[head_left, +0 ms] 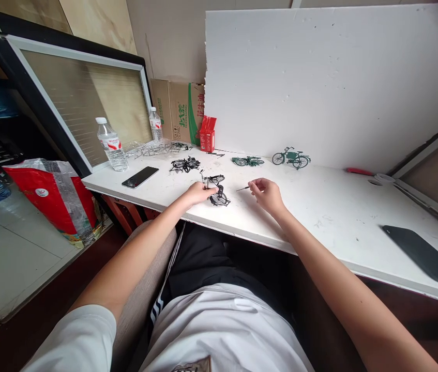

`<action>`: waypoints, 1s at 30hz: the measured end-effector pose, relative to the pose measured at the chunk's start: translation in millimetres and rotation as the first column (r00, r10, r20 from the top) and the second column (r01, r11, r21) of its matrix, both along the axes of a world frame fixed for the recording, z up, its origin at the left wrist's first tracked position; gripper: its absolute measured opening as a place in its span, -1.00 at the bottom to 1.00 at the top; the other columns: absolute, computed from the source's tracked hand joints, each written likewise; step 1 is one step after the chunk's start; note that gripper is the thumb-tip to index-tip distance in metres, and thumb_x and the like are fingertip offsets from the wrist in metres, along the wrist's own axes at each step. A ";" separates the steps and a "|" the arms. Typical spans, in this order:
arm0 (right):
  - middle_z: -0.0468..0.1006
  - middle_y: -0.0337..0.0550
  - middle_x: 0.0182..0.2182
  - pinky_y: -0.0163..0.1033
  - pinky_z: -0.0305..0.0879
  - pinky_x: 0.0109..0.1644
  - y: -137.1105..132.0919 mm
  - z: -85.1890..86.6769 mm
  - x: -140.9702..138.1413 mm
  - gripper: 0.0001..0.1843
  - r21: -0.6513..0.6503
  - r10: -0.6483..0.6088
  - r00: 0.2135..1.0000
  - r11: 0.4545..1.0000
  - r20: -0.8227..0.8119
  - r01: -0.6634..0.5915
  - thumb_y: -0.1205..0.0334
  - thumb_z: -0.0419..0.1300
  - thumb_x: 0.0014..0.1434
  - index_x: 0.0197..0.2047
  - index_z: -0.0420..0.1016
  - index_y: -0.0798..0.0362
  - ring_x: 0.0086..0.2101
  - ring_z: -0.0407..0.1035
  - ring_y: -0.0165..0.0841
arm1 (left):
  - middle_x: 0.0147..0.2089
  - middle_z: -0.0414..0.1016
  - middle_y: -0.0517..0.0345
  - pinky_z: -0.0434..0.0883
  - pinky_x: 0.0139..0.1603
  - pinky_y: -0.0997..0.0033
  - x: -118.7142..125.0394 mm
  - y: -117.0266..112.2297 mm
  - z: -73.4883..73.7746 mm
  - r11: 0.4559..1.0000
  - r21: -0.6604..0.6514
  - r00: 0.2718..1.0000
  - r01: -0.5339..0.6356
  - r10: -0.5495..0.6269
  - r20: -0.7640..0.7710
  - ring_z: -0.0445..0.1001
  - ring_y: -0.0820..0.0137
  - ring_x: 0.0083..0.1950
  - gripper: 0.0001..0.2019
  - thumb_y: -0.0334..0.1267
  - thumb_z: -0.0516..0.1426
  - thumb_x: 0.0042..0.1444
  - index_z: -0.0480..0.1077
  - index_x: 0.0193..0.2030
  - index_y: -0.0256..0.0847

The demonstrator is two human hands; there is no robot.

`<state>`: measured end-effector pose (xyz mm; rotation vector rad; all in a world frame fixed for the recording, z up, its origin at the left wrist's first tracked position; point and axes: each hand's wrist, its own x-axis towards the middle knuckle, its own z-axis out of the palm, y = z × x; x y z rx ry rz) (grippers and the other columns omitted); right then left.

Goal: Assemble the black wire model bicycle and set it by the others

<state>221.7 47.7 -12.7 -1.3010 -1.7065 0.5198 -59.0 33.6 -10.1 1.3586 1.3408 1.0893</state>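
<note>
A small black model bicycle lies on the white table in front of me. My left hand is closed on its near side, holding it. My right hand rests just to the right, its fingers pinched on a thin dark rod that points toward the bicycle. Behind lie another black model bicycle and a green one on its side. A second green bicycle stands upright against the white foam board.
A black phone and two water bottles sit at the table's left end, with a red box and wire parts behind. A dark tablet lies at the right. A red bag stands on the floor left.
</note>
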 end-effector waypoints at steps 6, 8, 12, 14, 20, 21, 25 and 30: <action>0.61 -0.06 -0.35 -0.28 0.34 -0.53 -9.5 12.3 -13.8 -0.46 0.036 0.137 0.958 0.991 -0.253 -0.132 -0.30 0.44 0.12 -0.23 0.64 0.06 -0.41 0.43 -0.32 | -0.59 0.17 0.24 0.12 -0.34 0.34 -8.3 -3.0 9.8 0.997 0.075 0.773 -0.030 0.070 -0.631 0.31 0.31 -0.46 -0.36 0.22 0.39 0.04 0.08 -0.60 -0.08; 0.64 -0.02 -0.25 -0.29 0.33 -0.54 -11.1 16.7 -19.9 -0.48 0.050 0.156 0.945 0.988 -0.287 -0.148 -0.27 0.49 0.07 -0.28 0.64 0.06 -0.38 0.43 -0.34 | -0.52 0.35 0.14 0.20 -0.30 0.32 -11.5 -2.9 12.5 0.992 0.113 0.725 -0.057 0.119 -0.679 0.44 0.20 -0.37 -0.43 0.26 0.38 0.03 0.22 -0.55 -0.09; 0.65 -0.02 -0.14 -0.30 0.38 -0.52 -9.3 23.0 -31.4 -0.51 0.085 0.209 0.901 0.978 -0.380 -0.192 -0.23 0.52 0.04 -0.33 0.62 0.05 -0.35 0.43 -0.36 | -0.29 0.55 -0.01 0.33 -0.21 0.28 -20.4 -8.8 15.0 0.935 0.343 0.699 -0.090 0.305 -0.647 0.54 0.12 -0.20 -0.62 0.14 0.33 0.18 0.47 -0.27 -0.15; 0.64 -0.04 -0.16 -0.30 0.44 -0.48 -6.8 23.1 -36.5 -0.51 0.106 0.258 0.879 0.966 -0.401 -0.235 -0.25 0.50 0.07 -0.28 0.62 0.03 -0.29 0.46 -0.32 | -0.20 0.57 0.01 0.38 -0.16 0.28 -23.8 -17.0 11.3 0.861 0.507 0.753 0.039 0.309 -0.581 0.53 0.21 -0.21 -0.76 -0.02 0.27 0.28 0.51 -0.19 -0.15; 0.68 -0.06 -0.16 -0.18 0.61 -0.19 -8.8 10.5 -54.7 -0.52 0.062 0.416 0.821 0.902 -0.391 -0.428 -0.27 0.39 0.23 -0.12 0.57 -0.02 -0.09 0.59 -0.19 | -0.04 0.55 0.00 0.50 -0.01 0.25 -18.9 -43.0 -16.7 0.646 0.644 0.841 0.410 0.007 -0.541 0.54 0.29 -0.15 -0.85 -0.29 0.28 0.23 0.61 -0.07 -0.14; 0.69 -0.06 -0.15 -0.15 0.61 -0.14 -10.8 8.1 -57.8 -0.52 0.067 0.431 0.818 0.895 -0.382 -0.440 -0.27 0.38 0.24 -0.09 0.57 -0.02 -0.08 0.60 -0.19 | -0.04 0.54 -0.01 0.50 0.07 0.21 -17.0 -44.2 -20.8 0.613 0.667 0.844 0.424 -0.001 -0.536 0.55 0.24 -0.06 -0.84 -0.33 0.29 0.22 0.60 -0.06 -0.15; 0.69 -0.07 -0.16 -0.10 0.58 -0.07 -17.7 2.2 -64.7 -0.54 0.098 0.451 0.833 0.891 -0.321 -0.444 -0.26 0.33 0.30 -0.03 0.58 -0.03 -0.10 0.60 -0.19 | -0.06 0.54 -0.02 0.48 0.18 0.11 -13.1 -42.0 -31.2 0.560 0.690 0.839 0.458 -0.017 -0.543 0.53 0.18 0.05 -0.88 -0.36 0.26 0.25 0.60 -0.10 -0.15; 0.68 -0.07 -0.15 -0.13 0.57 -0.09 -15.6 0.1 -60.7 -0.52 0.065 0.438 0.836 0.894 -0.330 -0.443 -0.28 0.33 0.28 -0.04 0.58 -0.03 -0.10 0.58 -0.19 | -0.06 0.57 -0.01 0.49 0.15 0.11 -12.8 -36.2 -38.7 0.554 0.679 0.822 0.481 -0.018 -0.569 0.52 0.19 0.06 -0.90 -0.30 0.22 0.34 0.61 -0.13 -0.13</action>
